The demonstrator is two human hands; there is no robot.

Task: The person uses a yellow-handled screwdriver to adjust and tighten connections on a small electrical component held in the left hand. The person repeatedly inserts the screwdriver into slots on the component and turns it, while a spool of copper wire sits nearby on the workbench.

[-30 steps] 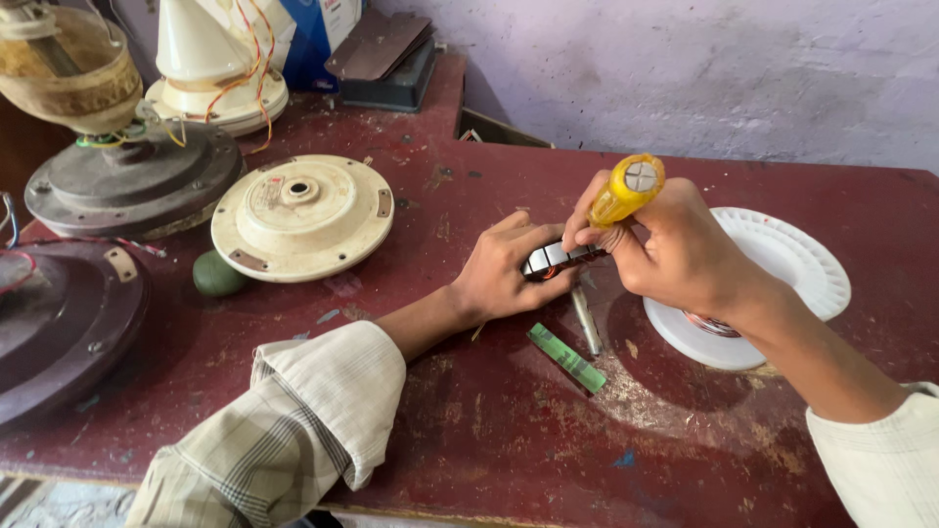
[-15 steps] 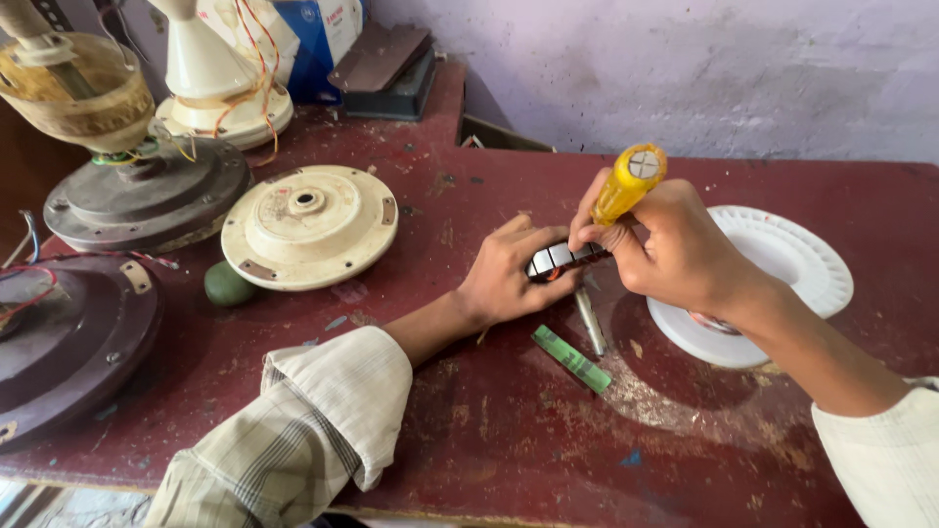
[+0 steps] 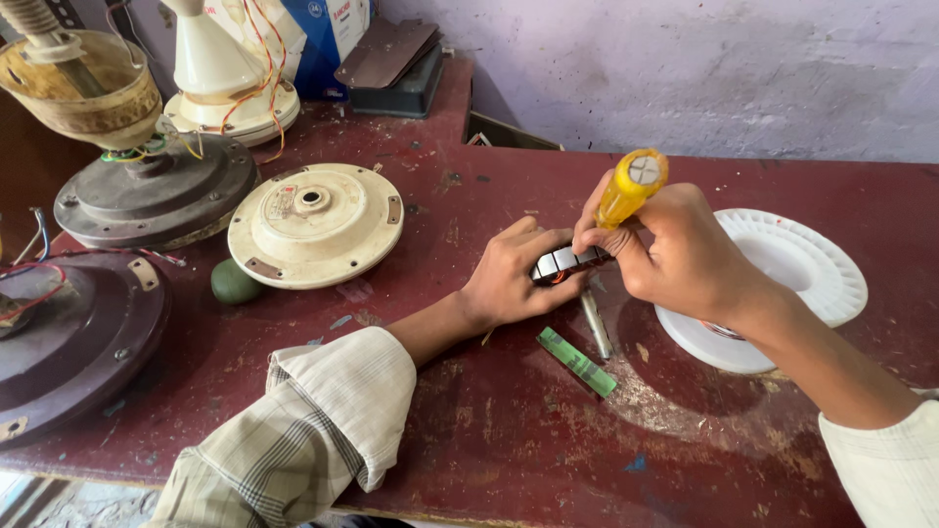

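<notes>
My left hand grips a small metal motor part and presses it on the dark red table. My right hand is closed around a screwdriver with a yellow handle, its tip hidden down at the metal part. Both hands meet at the middle of the table. A green strip and a thin metal rod lie just in front of the hands.
A white ribbed round cover lies under my right wrist. A cream fan housing and a green ball sit to the left. Dark fan motors and wired parts crowd the far left. Boxes stand at the back.
The view has shifted slightly. Both hands keep their hold on the metal part and the screwdriver, with the yellow handle tilted about the same.
</notes>
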